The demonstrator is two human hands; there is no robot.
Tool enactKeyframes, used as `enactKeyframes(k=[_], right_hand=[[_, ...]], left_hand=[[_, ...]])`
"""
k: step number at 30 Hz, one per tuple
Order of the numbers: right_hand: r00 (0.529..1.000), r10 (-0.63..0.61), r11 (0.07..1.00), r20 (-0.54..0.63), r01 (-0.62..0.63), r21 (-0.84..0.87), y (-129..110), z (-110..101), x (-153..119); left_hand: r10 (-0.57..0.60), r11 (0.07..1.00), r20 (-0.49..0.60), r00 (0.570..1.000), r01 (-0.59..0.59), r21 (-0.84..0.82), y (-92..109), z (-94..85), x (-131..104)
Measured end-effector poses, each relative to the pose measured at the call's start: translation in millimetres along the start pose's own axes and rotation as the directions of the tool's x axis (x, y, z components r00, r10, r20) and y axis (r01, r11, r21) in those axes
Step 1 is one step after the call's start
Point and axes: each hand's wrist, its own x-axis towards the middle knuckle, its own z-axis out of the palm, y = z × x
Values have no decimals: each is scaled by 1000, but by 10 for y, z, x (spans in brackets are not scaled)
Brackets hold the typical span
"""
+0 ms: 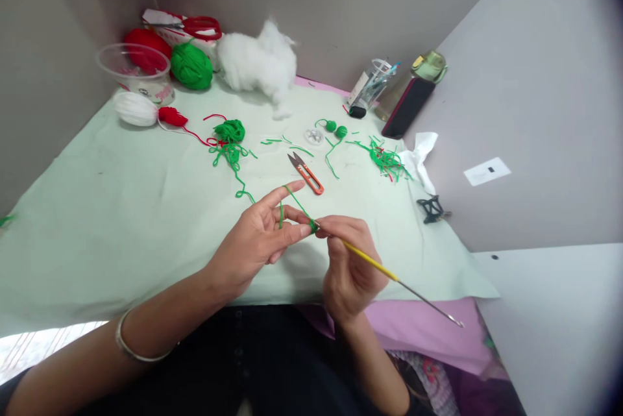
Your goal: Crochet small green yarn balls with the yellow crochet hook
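Note:
My left hand (263,234) pinches a small green crochet piece (313,226) between thumb and fingers. Green yarn (298,200) runs over its raised index finger and trails back to a loose green tangle (230,134) on the table. In my right hand (353,263) is a crochet hook (372,261) with a yellow grip, its near end at the green piece and its other metal end pointing down to the right. Just beyond my hands lie orange thread snips (305,174).
Two green balls (341,132), a small clear dish (314,136) and yarn scraps (387,159) lie farther back. White stuffing (257,62), a green yarn ball (191,66) and a plastic tub (134,75) stand along the wall. A phone (409,107) leans at the right.

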Motion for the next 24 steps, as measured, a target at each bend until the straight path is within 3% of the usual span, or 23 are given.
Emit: enactKeyframes(k=[3,6,9,11,15,20,24], right_hand=[[999,43,999,12,-43,-6,54,38,-23],[994,-106,977,13,107,-184,118,75,-79],[982,-186,956,-30,174,-236,120,61,-74],[998,-56,993,-39,52,-102,77,23,-16],[978,207,956,-22,-197,217,-7,-18,99],[949,311,916,52,-314,249,15,27,89],[948,316,913,41,-316,260,25,43,69]], left_hand=[[-1,1000,-8,1000,1,-23,-7,39,-6],[-9,997,-25,1000,7,-81,-21,86,-19],[-116,958,69,991,130,-255,-11,86,-17],[-141,929,110,984,170,-327,15,56,-4],[-77,960,41,996,85,-265,53,10,11],[-22,991,21,1000,25,-132,18,20,-16],[-18,994,4,1000,18,-111,2,33,-22]])
